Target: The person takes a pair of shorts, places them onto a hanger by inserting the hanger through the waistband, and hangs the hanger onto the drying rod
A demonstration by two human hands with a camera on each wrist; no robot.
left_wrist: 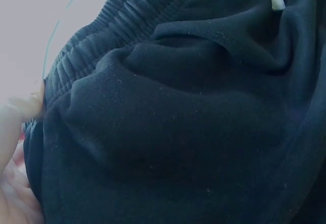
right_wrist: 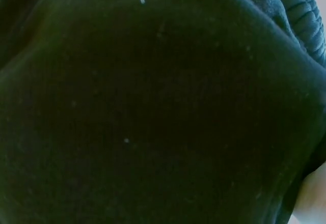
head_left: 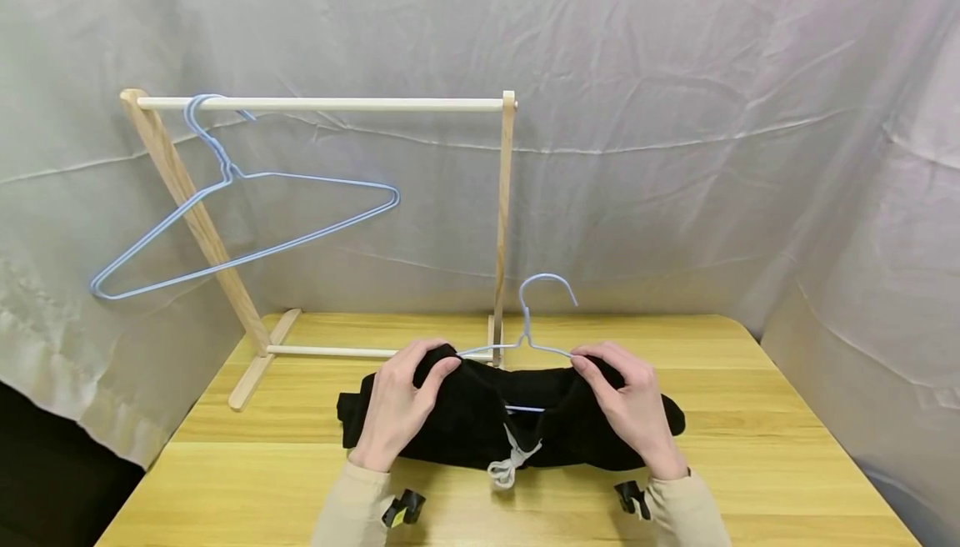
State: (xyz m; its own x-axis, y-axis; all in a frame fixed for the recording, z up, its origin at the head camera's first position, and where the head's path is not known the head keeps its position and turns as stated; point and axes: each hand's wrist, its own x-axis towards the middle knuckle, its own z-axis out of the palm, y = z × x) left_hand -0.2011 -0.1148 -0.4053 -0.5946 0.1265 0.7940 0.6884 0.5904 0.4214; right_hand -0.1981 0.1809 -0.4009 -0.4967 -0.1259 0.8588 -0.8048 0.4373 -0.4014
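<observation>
Black drawstring pants [head_left: 480, 422] lie bunched over the front of the table, a white drawstring [head_left: 507, 465] hanging at their middle. A light blue hanger [head_left: 527, 330] sits inside the waistband, its hook and sloping shoulders above the cloth and a bit of its lower bar visible in the opening. My left hand [head_left: 401, 397] pinches the left end of the gathered waistband [left_wrist: 76, 63] beside the hanger's shoulder. At the opposite end, my right hand [head_left: 626, 401] grips the waistband the same way. Black cloth fills most of the right wrist view, with part of the right hand at its lower right corner.
Behind, to the left, stands a wooden rack [head_left: 322, 103] with a white top rail. Light blue hangers [head_left: 247, 259] hang at the rail's left end. The wooden table [head_left: 765, 439] extends to both sides, and grey curtains [head_left: 675, 130] enclose the space.
</observation>
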